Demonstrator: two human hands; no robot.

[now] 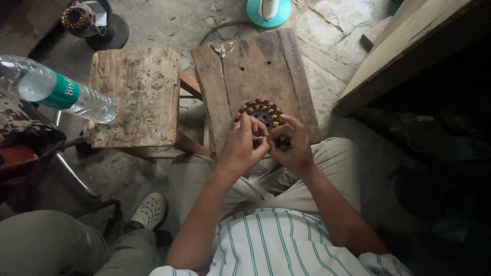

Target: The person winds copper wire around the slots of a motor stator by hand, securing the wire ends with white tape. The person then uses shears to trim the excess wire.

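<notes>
Copper-wound stator (261,113), round, dark core, ring of coils about the rim; flat on plank (245,66), at plank's 6 o'clock edge, no long axis. Near half hidden under both hands.

Left hand (241,148): over stator's 7 o'clock rim, fingers curled and pressed together at the tips, seemingly pinching something small at the coils; what, too small to tell.

Right hand (291,145): over stator's 5 o'clock rim, fingertips (283,121) bent down onto the coils, thumb tucked toward left hand; closed on rim or only resting, cannot tell.

Key relation: stator at 12 o'clock from both hands, directly ahead of them, touching; hands meeting at its 6 o'clock, about equally near, left slightly further over the core.

Also present:
- Stool (135,94), worn wood, at 9 o'clock from plank, just beside.
- Bottle (56,89), clear plastic, green label, lying tilted at 9 o'clock from stool, close to camera.
- Second stator (74,17), copper coils, on dark round stand, far at 10 o'clock.
- Fan guard (230,31), wire, on floor beyond plank, partly under it.
- Teal base (268,11), round, at 12 o'clock, at frame edge.
- Shoe (149,209), pale, perforated, at 8 o'clock, on stone floor.
</notes>
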